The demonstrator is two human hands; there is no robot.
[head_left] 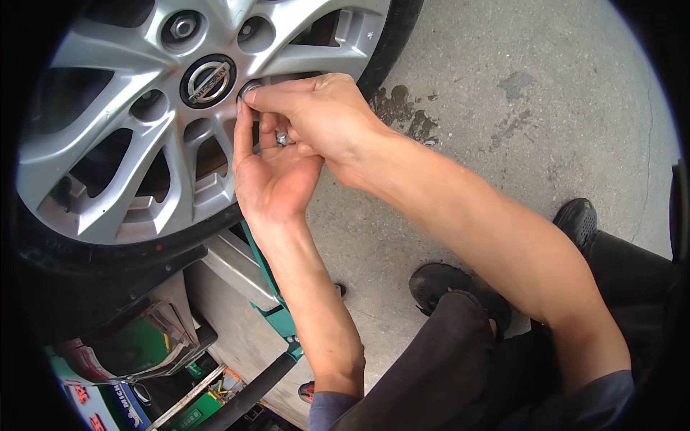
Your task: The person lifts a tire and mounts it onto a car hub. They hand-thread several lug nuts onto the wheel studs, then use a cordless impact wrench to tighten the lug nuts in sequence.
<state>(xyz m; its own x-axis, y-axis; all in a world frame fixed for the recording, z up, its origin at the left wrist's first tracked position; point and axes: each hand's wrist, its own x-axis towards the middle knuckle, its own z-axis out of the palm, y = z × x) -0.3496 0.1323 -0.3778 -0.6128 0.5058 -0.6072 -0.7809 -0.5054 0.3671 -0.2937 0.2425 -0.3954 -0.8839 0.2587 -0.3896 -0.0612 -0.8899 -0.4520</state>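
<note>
A silver alloy wheel (136, 65) with a round centre cap (208, 81) fills the upper left. My right hand (327, 118) is closed in a pinch, thumb and finger on a lug nut (251, 87) at the bolt hole just right of the cap. Beneath it, my left hand (277, 183) is turned palm up, one finger reaching to the same hole. Its other fingers curl around a shiny lug nut (282, 137); the right hand partly covers them. One fitted lug nut (182, 27) sits in the upper hole. In the hole right of it (256, 34), a stud end shows.
The black tyre (399, 43) rims the wheel. Below it are a green metal frame (277, 320) and a dark bar (251, 395), beside printed boxes (122, 402). Wet stains (406, 111) mark the concrete floor (489, 136). My dark shoes (438, 284) stand at lower right.
</note>
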